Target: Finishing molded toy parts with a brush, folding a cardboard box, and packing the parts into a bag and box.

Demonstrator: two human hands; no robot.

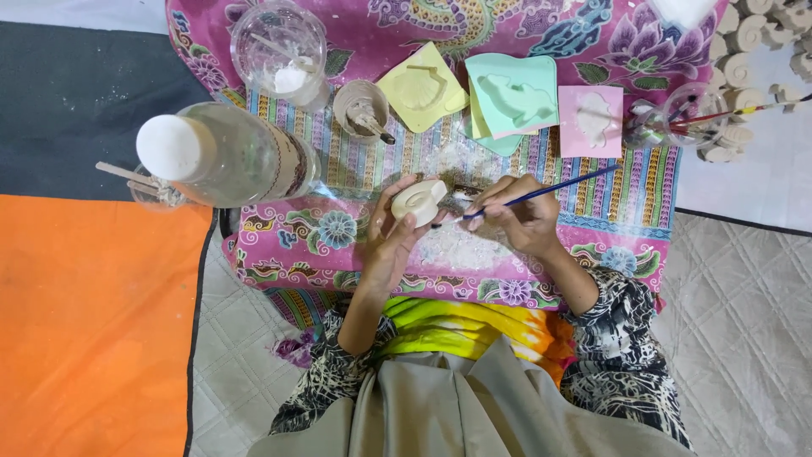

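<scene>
- Cream spiral shell-shaped plaster cast (419,201) is sitting gripped in the left hand (391,245), above the pink floral cloth (288,241).
- Right hand (524,216) is pinching a thin blue-handled paintbrush (541,193), bristles meeting the cast.
- Clear plastic bottle (224,154) is standing nearby.

Left hand (391,245) bare, no ring or watch visible. Right hand (524,216) bare too. Both forearms uncovered up to near elbow. Black-and-white patterned fabric sleeves (622,338) begin there, busy swirling print, loose fit; left sleeve same print, left of bright yellow-green-orange tie-dye cloth (474,326) at waist. Below tie-dye cloth, plain grey-beige smooth garment (457,406) with centre fold or seam, spreading wide toward bottom edge of view.
</scene>
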